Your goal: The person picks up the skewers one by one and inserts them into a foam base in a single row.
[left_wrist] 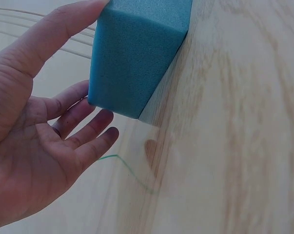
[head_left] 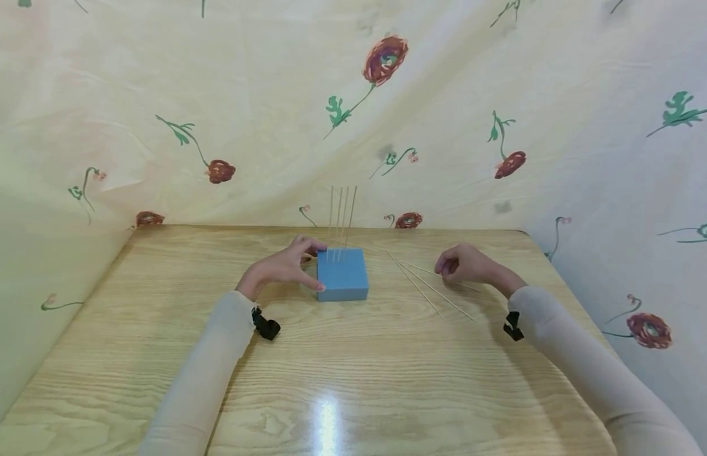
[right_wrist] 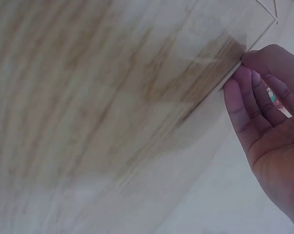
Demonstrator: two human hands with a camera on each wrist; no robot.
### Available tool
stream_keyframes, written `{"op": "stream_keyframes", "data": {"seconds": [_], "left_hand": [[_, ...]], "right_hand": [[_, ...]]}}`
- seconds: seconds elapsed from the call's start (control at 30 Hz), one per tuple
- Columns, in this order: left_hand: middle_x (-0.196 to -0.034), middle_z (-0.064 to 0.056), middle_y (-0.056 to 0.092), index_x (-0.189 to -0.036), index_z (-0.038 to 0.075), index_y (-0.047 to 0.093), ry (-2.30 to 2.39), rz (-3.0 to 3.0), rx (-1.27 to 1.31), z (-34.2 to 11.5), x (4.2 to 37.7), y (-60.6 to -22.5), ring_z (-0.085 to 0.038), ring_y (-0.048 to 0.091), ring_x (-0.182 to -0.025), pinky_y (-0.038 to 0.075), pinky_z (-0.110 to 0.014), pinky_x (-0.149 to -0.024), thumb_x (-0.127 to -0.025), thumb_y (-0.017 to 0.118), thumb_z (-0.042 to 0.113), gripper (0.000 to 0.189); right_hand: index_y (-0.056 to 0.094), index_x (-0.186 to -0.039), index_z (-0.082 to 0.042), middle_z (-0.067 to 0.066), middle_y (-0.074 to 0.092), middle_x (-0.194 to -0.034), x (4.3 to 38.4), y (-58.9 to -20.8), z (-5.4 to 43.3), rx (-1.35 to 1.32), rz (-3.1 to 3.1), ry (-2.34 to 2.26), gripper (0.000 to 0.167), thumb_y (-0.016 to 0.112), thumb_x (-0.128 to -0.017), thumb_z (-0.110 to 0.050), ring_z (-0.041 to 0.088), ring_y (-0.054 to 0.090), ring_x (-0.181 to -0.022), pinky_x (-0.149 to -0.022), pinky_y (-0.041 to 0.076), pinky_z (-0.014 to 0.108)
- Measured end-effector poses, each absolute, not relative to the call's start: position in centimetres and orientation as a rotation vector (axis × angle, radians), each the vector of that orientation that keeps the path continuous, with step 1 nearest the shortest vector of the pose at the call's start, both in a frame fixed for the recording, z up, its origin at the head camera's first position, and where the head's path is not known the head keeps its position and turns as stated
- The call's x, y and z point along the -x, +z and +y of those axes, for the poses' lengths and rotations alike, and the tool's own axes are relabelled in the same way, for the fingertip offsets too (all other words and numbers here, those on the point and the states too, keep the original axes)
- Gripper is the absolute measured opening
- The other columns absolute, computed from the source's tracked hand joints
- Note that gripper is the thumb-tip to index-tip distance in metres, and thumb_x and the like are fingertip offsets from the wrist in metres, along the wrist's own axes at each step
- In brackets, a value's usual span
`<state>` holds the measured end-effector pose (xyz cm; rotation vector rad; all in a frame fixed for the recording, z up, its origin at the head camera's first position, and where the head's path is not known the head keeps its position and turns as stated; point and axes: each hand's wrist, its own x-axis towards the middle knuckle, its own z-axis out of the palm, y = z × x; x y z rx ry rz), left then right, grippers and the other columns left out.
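Note:
A blue foam block (head_left: pixel 343 276) sits on the table with several thin wooden sticks (head_left: pixel 331 218) standing up from its rear part. My left hand (head_left: pixel 285 263) holds the block by its left side, thumb at the front corner and a finger at the back corner. In the left wrist view, the thumb reaches the edge of the block (left_wrist: pixel 132 63) while the lower fingers spread beside it. To the right, my right hand (head_left: pixel 466 263) pinches a thin stick (head_left: pixel 419 268) between thumb and fingers, low over the table; the fingers hide part of it.
Two loose sticks (head_left: pixel 443 296) lie slantwise on the wooden table (head_left: pixel 353 367) between the block and my right hand. A flower-patterned cloth (head_left: pixel 273 114) hangs behind the table and along both sides. Each wrist carries a black strap (head_left: pixel 266 325).

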<state>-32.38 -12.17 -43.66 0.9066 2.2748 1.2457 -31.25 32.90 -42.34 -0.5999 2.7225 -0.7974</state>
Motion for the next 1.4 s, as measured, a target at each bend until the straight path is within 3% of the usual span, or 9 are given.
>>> {"op": "stream_keyframes", "data": {"seconds": [0.43,0.67,0.9,1.13,1.27,1.4], "left_hand": [[-0.153,-0.016,0.023,-0.152,0.006,0.037,1.231,2.289,-0.901,-12.1,32.5,-43.7,-0.036,0.033,-0.143,0.033,-0.053,-0.119,-0.081,0.088,0.022,0.089],[-0.153,-0.015,0.024,-0.153,0.007,0.037,1.236,2.291,-0.892,-12.2,32.4,-43.7,-0.035,0.033,-0.143,0.033,-0.052,-0.119,-0.081,0.088,0.021,0.089],[-0.153,-0.017,0.024,-0.153,0.007,0.036,1.242,2.280,-0.903,-12.1,32.4,-43.6,-0.037,0.032,-0.143,0.033,-0.055,-0.118,-0.082,0.087,0.021,0.088],[-0.154,-0.016,0.025,-0.153,0.007,0.036,1.228,2.288,-0.916,-12.1,32.4,-43.6,-0.037,0.033,-0.142,0.034,-0.054,-0.118,-0.082,0.087,0.023,0.089],[-0.153,-0.015,0.025,-0.153,0.008,0.036,1.220,2.292,-0.915,-12.0,32.4,-43.7,-0.036,0.033,-0.142,0.034,-0.053,-0.118,-0.082,0.087,0.025,0.089],[-0.154,-0.015,0.025,-0.153,0.008,0.036,1.221,2.291,-0.909,-12.1,32.4,-43.8,-0.036,0.033,-0.143,0.034,-0.053,-0.119,-0.082,0.087,0.025,0.089]], "right_hand": [[0.075,-0.090,-0.001,0.009,0.071,-0.079,31.1,-42.6,32.7,0.591,2.777,-0.773,0.020,0.069,-0.074,0.009,0.012,0.061,-0.071,-0.065,0.052,0.023],[0.079,-0.095,-0.001,0.009,0.073,-0.086,31.4,-41.6,32.3,0.575,2.806,-0.765,0.019,0.070,-0.080,0.006,0.014,0.062,-0.077,-0.069,0.052,0.023],[0.077,-0.102,0.007,0.021,0.075,-0.095,31.4,-40.3,31.2,0.588,2.811,-0.934,0.020,0.068,-0.085,0.007,0.013,0.064,-0.081,-0.071,0.053,0.020],[0.075,-0.110,0.005,0.025,0.073,-0.108,31.9,-40.0,29.5,0.518,2.814,-1.069,0.022,0.068,-0.090,0.001,0.013,0.065,-0.083,-0.070,0.054,0.021],[0.074,-0.113,0.007,0.028,0.072,-0.109,31.9,-39.6,27.7,0.543,2.787,-1.208,0.023,0.068,-0.092,-0.001,0.011,0.065,-0.082,-0.071,0.056,0.026],[0.073,-0.112,0.006,0.021,0.071,-0.105,32.0,-39.6,25.8,0.547,2.726,-1.404,0.022,0.068,-0.093,-0.003,0.011,0.065,-0.082,-0.074,0.059,0.033]]}}
